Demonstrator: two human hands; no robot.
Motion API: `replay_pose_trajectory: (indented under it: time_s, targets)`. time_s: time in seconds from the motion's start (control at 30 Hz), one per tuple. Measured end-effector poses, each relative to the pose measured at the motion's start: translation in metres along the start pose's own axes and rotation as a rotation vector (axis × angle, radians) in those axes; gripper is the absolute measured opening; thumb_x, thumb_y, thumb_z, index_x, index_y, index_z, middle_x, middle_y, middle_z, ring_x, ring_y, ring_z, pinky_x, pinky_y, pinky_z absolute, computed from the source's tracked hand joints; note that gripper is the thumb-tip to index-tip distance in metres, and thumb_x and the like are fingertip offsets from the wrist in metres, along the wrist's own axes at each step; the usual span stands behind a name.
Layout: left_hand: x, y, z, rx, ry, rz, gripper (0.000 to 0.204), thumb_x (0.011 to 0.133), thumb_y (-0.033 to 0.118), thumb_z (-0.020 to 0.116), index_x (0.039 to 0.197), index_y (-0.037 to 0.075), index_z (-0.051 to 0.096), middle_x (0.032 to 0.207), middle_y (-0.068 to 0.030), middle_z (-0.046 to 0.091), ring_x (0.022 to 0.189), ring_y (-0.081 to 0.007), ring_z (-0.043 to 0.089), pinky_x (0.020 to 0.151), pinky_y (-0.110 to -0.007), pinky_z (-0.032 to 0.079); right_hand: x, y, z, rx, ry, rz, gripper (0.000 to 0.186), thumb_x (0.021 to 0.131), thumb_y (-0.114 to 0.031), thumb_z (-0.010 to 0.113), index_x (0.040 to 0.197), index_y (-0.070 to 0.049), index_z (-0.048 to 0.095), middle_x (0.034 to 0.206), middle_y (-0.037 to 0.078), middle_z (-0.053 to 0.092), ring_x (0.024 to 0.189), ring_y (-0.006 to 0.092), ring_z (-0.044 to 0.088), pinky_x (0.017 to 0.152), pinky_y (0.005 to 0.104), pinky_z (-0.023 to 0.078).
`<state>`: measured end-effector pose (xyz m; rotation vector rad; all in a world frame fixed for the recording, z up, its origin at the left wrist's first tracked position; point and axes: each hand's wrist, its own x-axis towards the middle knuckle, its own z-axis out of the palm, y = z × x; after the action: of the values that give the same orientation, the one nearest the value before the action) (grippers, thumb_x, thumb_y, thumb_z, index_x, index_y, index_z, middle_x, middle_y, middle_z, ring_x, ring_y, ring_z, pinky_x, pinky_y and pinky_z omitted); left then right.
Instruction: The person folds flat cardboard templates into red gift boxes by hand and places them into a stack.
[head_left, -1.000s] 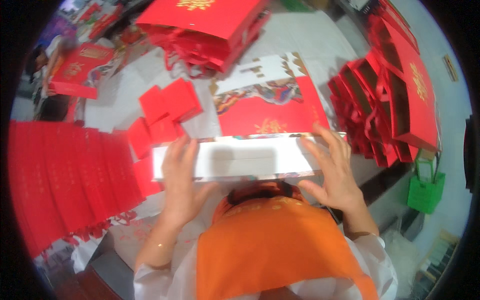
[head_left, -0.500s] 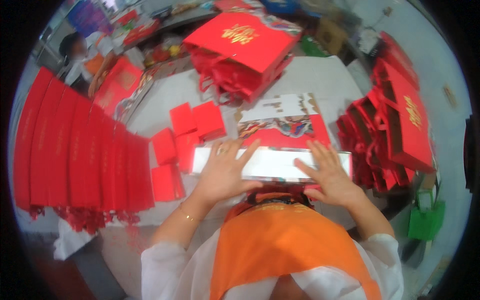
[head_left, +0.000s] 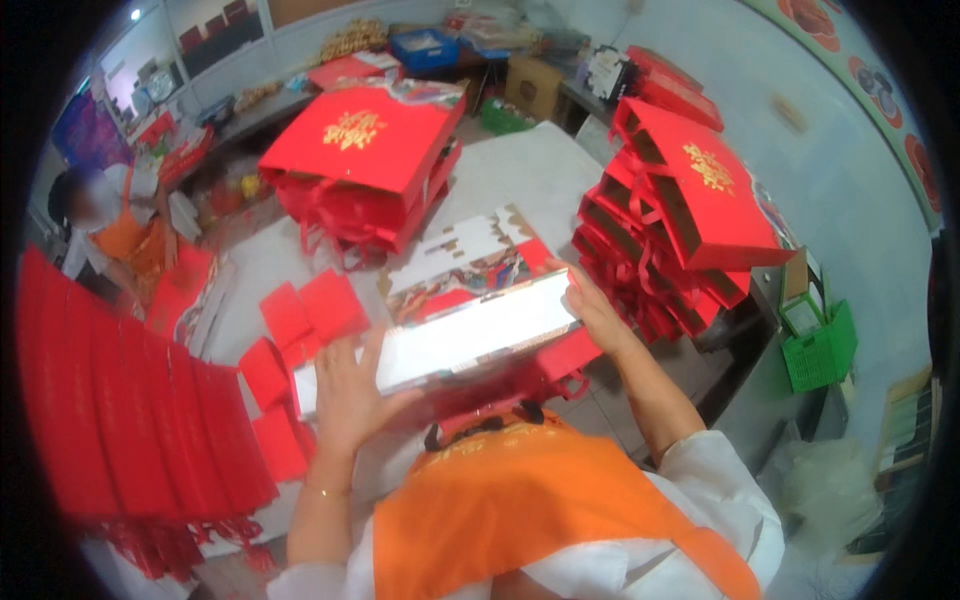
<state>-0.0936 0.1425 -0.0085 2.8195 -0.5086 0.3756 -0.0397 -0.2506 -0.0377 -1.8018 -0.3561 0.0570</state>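
Note:
A red paper gift bag is in front of me with its long white base panel [head_left: 470,335] facing up, tilted so that its right end lies farther off. Its red side and a ribbon handle show below the near edge. My left hand [head_left: 350,395] holds the left end, fingers over the panel and thumb along the near edge. The right end is gripped by my right hand [head_left: 600,310], its fingers partly behind the bag. Just beyond lies a flat patterned red-and-white printed piece [head_left: 465,262]. Several small red boxes [head_left: 330,303] sit beside my left hand.
Red gift bags are stacked at the far middle [head_left: 350,150] and at right [head_left: 690,190]. A row of red bags [head_left: 130,400] stands at left. A person [head_left: 120,225] in an orange apron works at far left. A green basket [head_left: 820,348] is at right.
The view has turned to the right. The white panel has gone from level to slanting up at right. My right hand has moved from lying on the panel to gripping its right end.

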Motion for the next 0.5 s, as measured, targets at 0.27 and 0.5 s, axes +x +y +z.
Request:
replay_pose_trajectory:
  time_s: [0.27,0.5]
  targets:
    - [-0.008,-0.006,-0.006,-0.037,0.051,0.056,0.099,0.064,0.058,0.084,0.143,0.009,0.051,0.118,-0.0205,0.056,0.112,-0.0393,0.051,0.101,-0.049,0.039,-0.035,0.015,0.021,0.415,0.007,-0.074,0.076,0.092,-0.035,0.066,0.154,-0.005,0.034,0.148,0.015,0.049,0.139,0.0267,0.042,0.118,0.0402,0.028]
    - [-0.017,-0.022,-0.008,-0.088,0.113,0.117,0.096,0.064,0.056,0.084,0.142,0.009,0.053,0.126,-0.0201,0.057,0.119,-0.0384,0.052,0.107,-0.053,0.035,-0.065,0.099,0.029,-0.011,-0.159,0.396,0.083,0.069,-0.004,0.088,0.141,-0.003,0.046,0.138,0.010,0.055,0.118,0.0191,0.059,0.089,0.0354,0.056]
